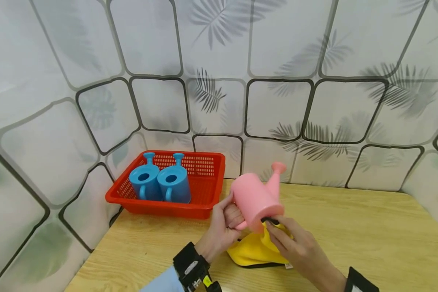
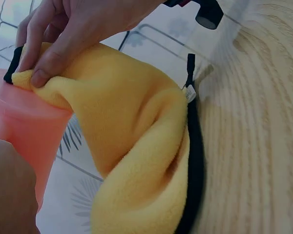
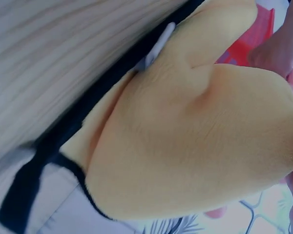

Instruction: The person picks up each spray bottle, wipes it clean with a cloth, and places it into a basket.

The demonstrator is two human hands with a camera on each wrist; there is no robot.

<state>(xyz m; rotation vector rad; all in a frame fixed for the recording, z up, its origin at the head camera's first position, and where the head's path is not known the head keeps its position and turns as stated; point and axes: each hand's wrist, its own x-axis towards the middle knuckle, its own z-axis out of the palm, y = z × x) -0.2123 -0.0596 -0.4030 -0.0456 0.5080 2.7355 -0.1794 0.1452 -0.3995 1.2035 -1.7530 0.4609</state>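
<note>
A pink watering can [image 1: 253,196] is held tilted above the table, its spout pointing up and to the right. My left hand [image 1: 224,225] grips it by the handle. With my right hand [image 1: 301,247] I pinch a yellow cloth [image 1: 255,249] with black edging against the can's base. The rest of the cloth hangs down to the table. In the left wrist view the thumb and fingers of the right hand [image 2: 73,34] press the cloth [image 2: 132,107] on the pink base [image 2: 29,105]. The cloth [image 3: 185,141] fills most of the right wrist view.
To the left on the wooden table [image 1: 350,235] stands a red plastic basket [image 1: 204,209]. Two blue watering cans [image 1: 146,182] sit upright in its left part, side by side. A patterned wall covering [image 1: 219,105] rises behind the table and on its left side.
</note>
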